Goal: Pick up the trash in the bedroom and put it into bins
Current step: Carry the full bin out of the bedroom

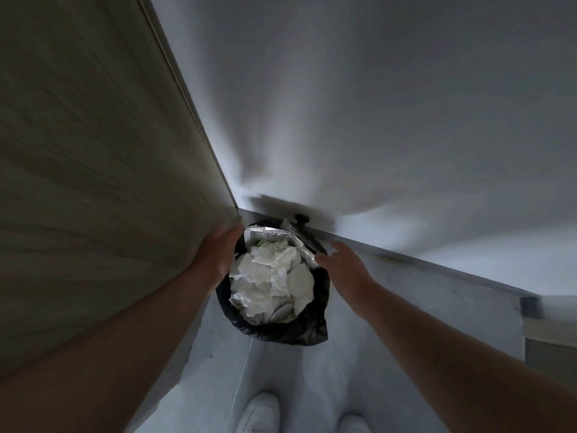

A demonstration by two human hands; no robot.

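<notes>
A bin lined with a black bag [307, 331] stands on the floor in the corner between a wooden panel and a white wall. It is heaped with crumpled white tissues [268, 279], and a silvery foil pouch [271, 237] sticks up at its far side. My left hand [220, 251] is at the bin's left rim, fingers spread. My right hand [342, 264] hovers by the right rim near the foil pouch, fingers apart, holding nothing.
A tall wooden panel [93, 167] rises close on the left. The white wall [374, 104] and its grey skirting [406, 256] run behind the bin. A small black doorstop [301, 218] sits at the skirting. My white shoes [260, 412] stand on the grey floor below.
</notes>
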